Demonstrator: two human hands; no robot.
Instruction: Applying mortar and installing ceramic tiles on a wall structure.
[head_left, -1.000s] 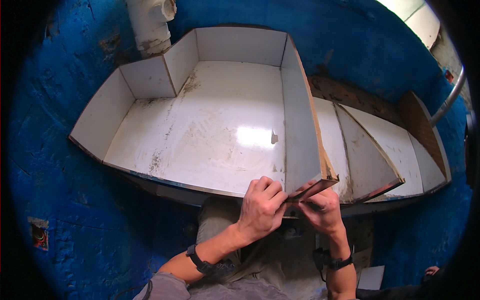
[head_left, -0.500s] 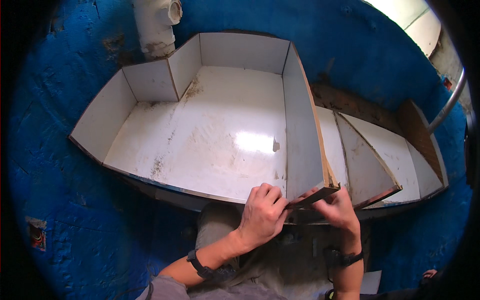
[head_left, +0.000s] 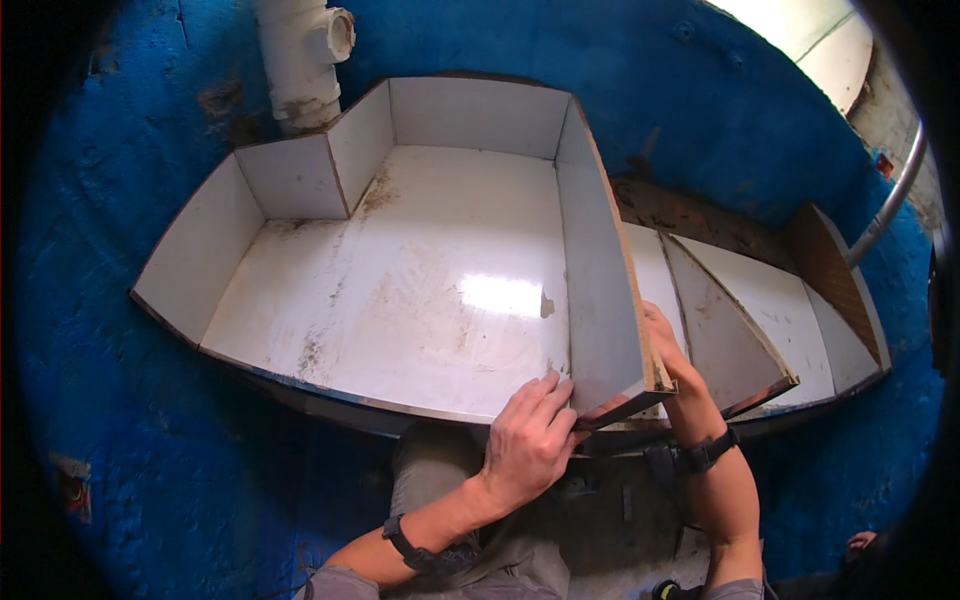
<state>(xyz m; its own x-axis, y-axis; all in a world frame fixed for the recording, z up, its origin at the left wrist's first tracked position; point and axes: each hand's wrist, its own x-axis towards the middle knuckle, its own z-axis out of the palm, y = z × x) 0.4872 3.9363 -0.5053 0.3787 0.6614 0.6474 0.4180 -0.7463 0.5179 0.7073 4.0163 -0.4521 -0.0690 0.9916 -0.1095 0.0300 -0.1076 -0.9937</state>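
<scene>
A white panelled cabinet carcass [head_left: 420, 290] lies on its back before me, open side up, with dirt stains inside. A tall divider panel [head_left: 600, 240] with a raw brown edge splits it. My left hand [head_left: 528, 435] is closed over the cabinet's near edge, beside the divider's foot, thumb by a dark edge strip [head_left: 628, 405]. My right hand [head_left: 672, 350] reaches into the narrow compartment on the divider's right side, against that panel. The panel hides most of its fingers.
A slanted triangular panel [head_left: 725, 310] stands farther right in the carcass. A white plastic pipe [head_left: 298, 65] rises behind it at the left. A blue wall [head_left: 480, 40] surrounds the work, and a grey metal tube [head_left: 893, 200] runs at the far right.
My right hand has left the divider's near corner and moved away from me, into the compartment behind the divider. The left hand stays at the near edge, its fingers somewhat straighter.
</scene>
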